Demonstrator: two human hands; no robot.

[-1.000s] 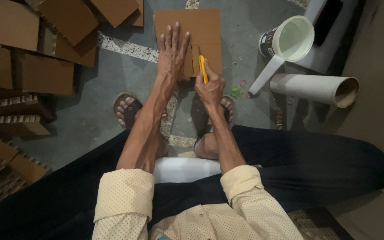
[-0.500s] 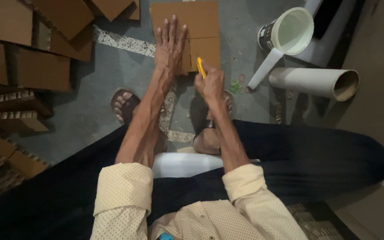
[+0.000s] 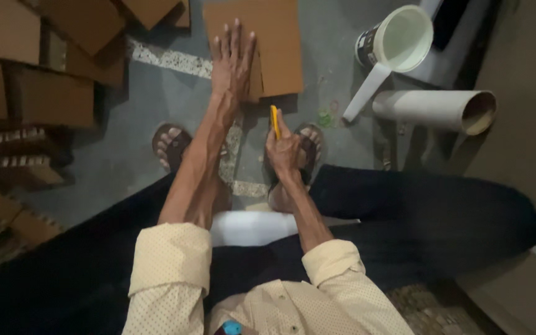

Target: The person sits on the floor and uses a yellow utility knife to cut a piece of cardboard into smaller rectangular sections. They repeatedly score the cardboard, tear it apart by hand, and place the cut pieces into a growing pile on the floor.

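Cardboard sheet (image 3: 274, 46) lies flat on the grey floor (image 3: 156, 105) ahead of my sandalled feet. My left hand (image 3: 232, 62) presses down on its left part, fingers spread open and flat. My right hand (image 3: 285, 149) sits just below the sheet's near edge, fingers curled tight around a yellow cutter (image 3: 275, 121) pointing up toward the cardboard. A white tube (image 3: 432, 110) lies to the right

I see a flat brown cardboard sheet (image 3: 274, 46) lying on the grey floor at twelve o'clock, and a slim yellow cutter (image 3: 275, 121) standing nearly upright just off its six o'clock edge.
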